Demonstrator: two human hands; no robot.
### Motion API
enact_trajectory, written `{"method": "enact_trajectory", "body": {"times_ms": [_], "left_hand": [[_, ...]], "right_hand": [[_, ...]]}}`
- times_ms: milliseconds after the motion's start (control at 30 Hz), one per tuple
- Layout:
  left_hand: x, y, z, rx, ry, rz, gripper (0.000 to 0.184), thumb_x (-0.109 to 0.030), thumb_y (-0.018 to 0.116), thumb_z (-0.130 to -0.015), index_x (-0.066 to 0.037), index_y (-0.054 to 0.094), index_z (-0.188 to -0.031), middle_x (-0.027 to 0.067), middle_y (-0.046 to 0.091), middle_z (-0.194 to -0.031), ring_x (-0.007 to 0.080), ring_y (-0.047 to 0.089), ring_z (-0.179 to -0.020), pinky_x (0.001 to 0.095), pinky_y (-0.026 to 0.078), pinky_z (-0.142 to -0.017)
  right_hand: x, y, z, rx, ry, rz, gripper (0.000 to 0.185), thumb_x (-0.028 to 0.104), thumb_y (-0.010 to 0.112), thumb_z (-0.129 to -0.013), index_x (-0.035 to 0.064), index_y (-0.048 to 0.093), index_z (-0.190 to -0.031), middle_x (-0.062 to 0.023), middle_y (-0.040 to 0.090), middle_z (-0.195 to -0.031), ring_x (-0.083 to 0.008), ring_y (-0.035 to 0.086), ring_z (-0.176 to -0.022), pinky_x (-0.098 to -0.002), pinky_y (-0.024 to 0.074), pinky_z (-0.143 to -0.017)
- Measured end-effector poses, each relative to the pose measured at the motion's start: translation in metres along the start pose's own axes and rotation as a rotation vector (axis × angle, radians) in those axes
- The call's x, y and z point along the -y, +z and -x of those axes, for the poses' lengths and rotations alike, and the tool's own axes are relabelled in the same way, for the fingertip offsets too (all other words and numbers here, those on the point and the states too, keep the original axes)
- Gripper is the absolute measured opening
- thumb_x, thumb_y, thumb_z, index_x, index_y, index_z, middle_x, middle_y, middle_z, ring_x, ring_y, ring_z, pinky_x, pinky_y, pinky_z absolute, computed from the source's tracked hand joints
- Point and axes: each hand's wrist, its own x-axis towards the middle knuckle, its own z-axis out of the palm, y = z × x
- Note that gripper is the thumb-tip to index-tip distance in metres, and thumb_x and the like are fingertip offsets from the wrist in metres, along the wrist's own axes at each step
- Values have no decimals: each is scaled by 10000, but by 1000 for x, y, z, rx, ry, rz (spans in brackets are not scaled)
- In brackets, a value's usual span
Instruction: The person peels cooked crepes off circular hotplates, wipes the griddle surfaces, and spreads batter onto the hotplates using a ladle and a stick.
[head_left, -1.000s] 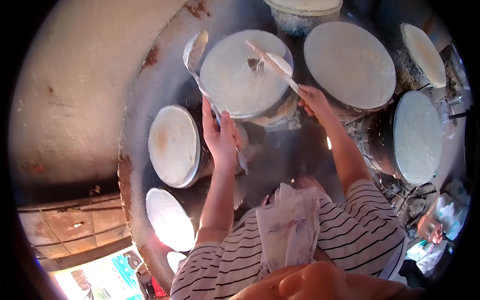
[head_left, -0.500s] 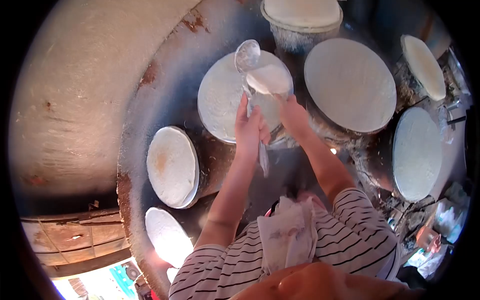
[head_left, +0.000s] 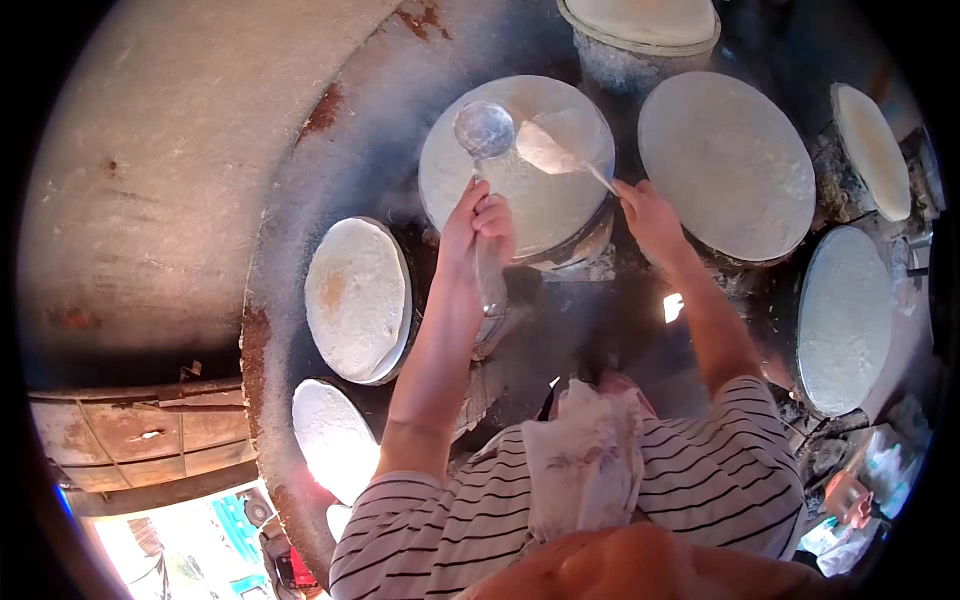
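Left hand [head_left: 478, 225] was closed round the ladle [head_left: 484, 130], bowl over the middle pot [head_left: 545, 215], pointing away from the body, contents unclear. Right hand [head_left: 650, 220] gripped the spatula [head_left: 545, 150], angled leftward and away over that pot's pale round top

My left hand [head_left: 480, 228] hides part of the ladle [head_left: 484, 128]'s handle, and my right hand [head_left: 650, 222] covers the end of the spatula [head_left: 547, 148]'s. At one o'clock, the picture's edge cuts off a pan [head_left: 642, 18]. Toward seven, my sleeve [head_left: 390, 525] hides part of a white round [head_left: 339, 520]. The clutter [head_left: 850, 498] at four is too small to make out.
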Motion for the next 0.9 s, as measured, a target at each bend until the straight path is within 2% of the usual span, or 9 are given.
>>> {"method": "enact_trajectory", "body": {"times_ms": [167,200,300,367,467,567,633,833,900], "left_hand": [[2,-2,-23,-9,75,-2,286,-198,498,-953,-94,423,-698,-20,424,-570,70,417,-416,219,390,-398],[2,-4,-27,-15,84,-4,278,-189,501,-950,-96,422,-700,-21,424,-570,69,420,-420,217,396,-400],[23,-20,-31,-64,161,-19,199,-144,494,-937,-125,411,-758,-32,403,-580,59,405,-437,206,399,-400],[52,-39,-43,-177,249,-2,87,-111,473,-932,-150,421,-875,-51,358,-591,53,363,-454,198,373,-397],[101,-45,-57,-120,461,70,107,-132,439,-940,-125,415,-836,-50,347,-597,58,353,-436,198,340,-385],[97,-37,-45,478,158,723,200,-140,452,-942,-101,419,-749,-48,335,-558,63,364,-405,196,360,-379],[97,-21,-34,563,169,771,262,-103,436,-946,-92,397,-687,-25,360,-537,68,356,-364,201,366,-341],[115,-15,29,649,394,721,379,-183,403,-972,-129,377,-598,-46,368,-475,54,330,-327,185,315,-291],[117,-36,74,703,324,659,421,-234,416,-969,-160,346,-561,-54,369,-470,61,323,-318,200,301,-288]], "right_hand": [[8,-32,32,58,37,-117,279,139,558,-866,164,620,-1137,-141,563,-867,-355,573,-779,-456,480,-646],[-3,-21,47,-59,51,-120,270,143,541,-891,144,610,-1152,-122,579,-762,-290,589,-628,-409,481,-550],[59,-14,81,127,699,-541,270,128,508,-913,99,591,-1169,-94,559,-629,-190,548,-461,-338,447,-438],[80,8,85,180,738,-961,282,114,491,-924,64,573,-1189,-59,521,-552,-113,472,-359,-279,388,-359],[71,18,66,257,441,-648,372,82,572,-846,77,572,-1218,-121,648,-807,-206,630,-690,-310,486,-599],[55,-16,33,209,166,-390,392,68,607,-792,73,607,-1185,-164,655,-1038,-274,628,-993,-321,482,-840],[0,6,14,74,303,-696,343,126,628,-804,101,634,-1145,-183,641,-1069,-283,629,-989,-340,478,-854],[20,-24,32,499,-54,-291,342,108,608,-831,32,602,-1165,-143,654,-1073,-222,645,-943,-321,480,-834],[1,-5,17,430,83,-547,323,104,568,-879,24,588,-1191,-118,653,-1074,-191,629,-925,-288,470,-843]]}}
